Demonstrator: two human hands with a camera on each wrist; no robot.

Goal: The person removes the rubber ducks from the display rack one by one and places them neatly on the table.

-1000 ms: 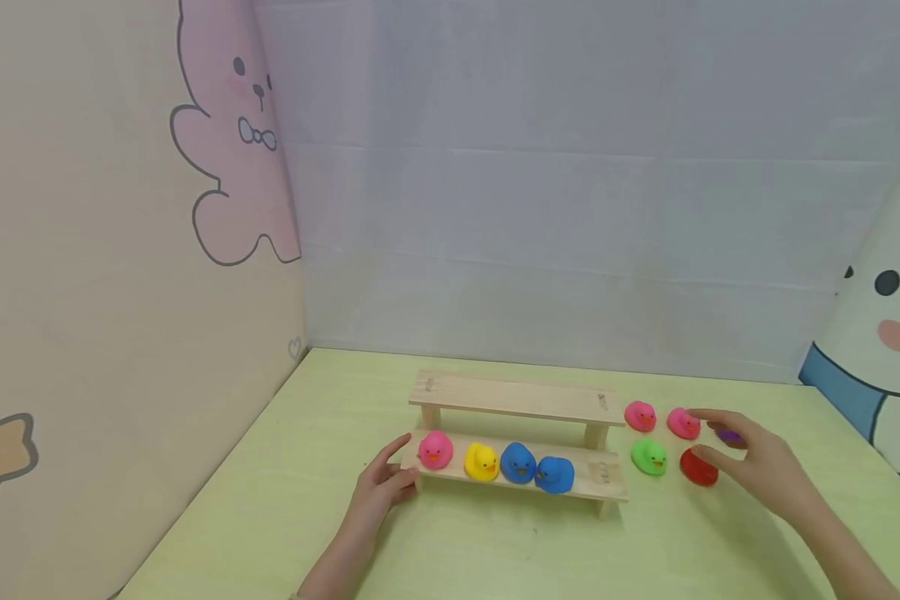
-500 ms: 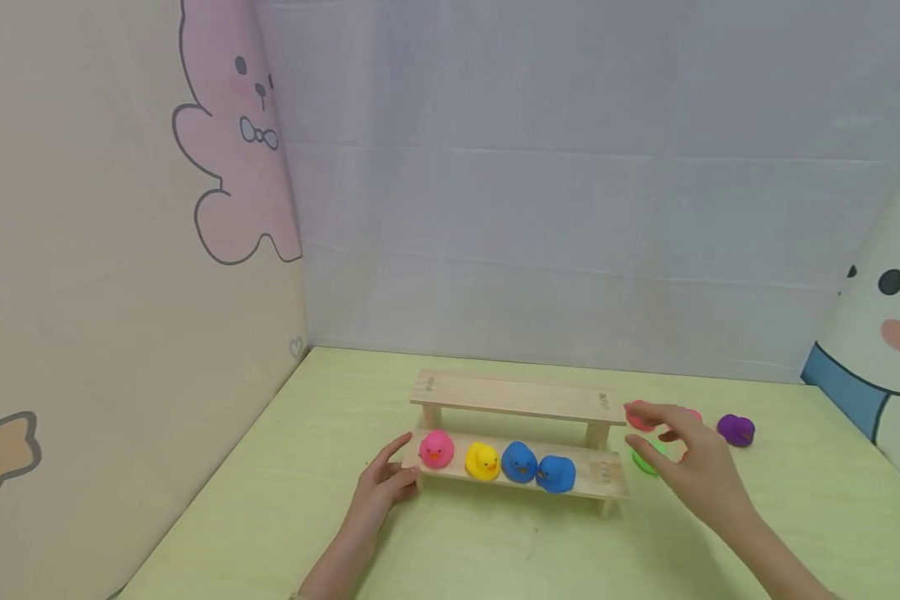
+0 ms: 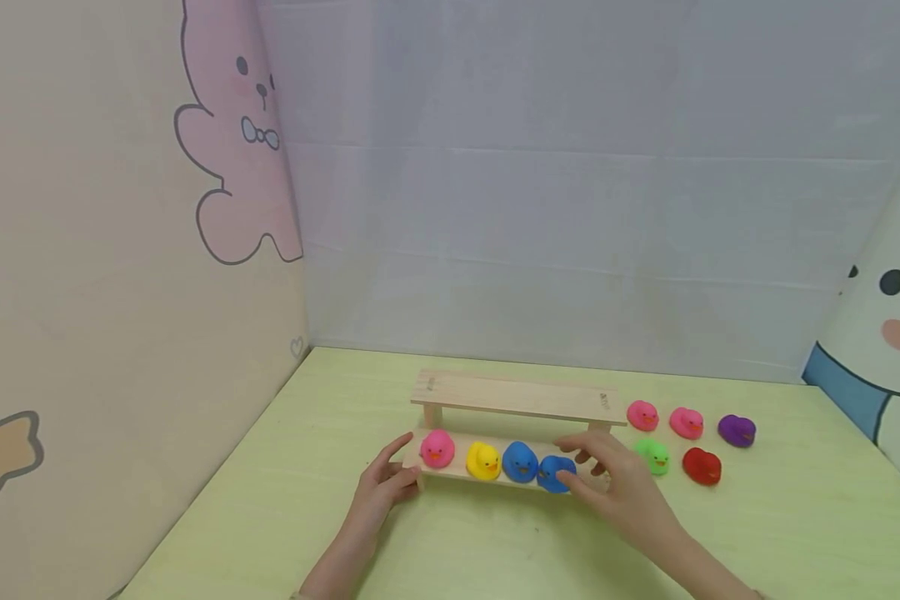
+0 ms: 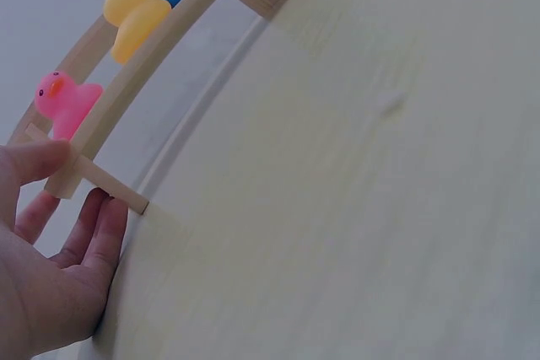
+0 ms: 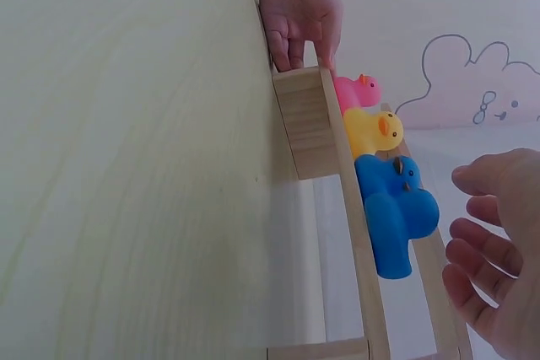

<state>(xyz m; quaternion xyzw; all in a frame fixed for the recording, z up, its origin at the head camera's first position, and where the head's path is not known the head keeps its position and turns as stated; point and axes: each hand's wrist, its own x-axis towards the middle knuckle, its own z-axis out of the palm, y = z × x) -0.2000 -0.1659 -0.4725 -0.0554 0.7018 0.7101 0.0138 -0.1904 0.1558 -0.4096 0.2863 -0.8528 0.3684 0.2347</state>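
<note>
My left hand (image 3: 378, 492) holds the left end of a two-tier wooden rack (image 3: 521, 395). In the left wrist view its thumb (image 4: 40, 160) lies on the lower board and the other fingers are beneath. On that board sit, from the left, a pink rubber duck (image 3: 437, 449), a yellow duck (image 3: 483, 462), a blue duck (image 3: 520, 462) and another blue duck (image 3: 552, 473) turned sideways. My right hand (image 3: 626, 492) hovers around the sideways blue duck, thumb and fingers spread. A gap shows between them in the right wrist view, and nothing is in the hand.
Right of the rack on the pale green table (image 3: 495, 550) lie two pink ducks (image 3: 643, 416), a purple duck (image 3: 737, 431), a red duck (image 3: 702, 467) and a green duck (image 3: 654, 457) partly behind my right hand. A white backdrop (image 3: 570, 250) and a printed side wall (image 3: 120, 333) enclose the table.
My right hand has moved left, from above the red and loose pink ducks to the sideways blue duck on the rack. The left hand and the ducks have stayed in place.
</note>
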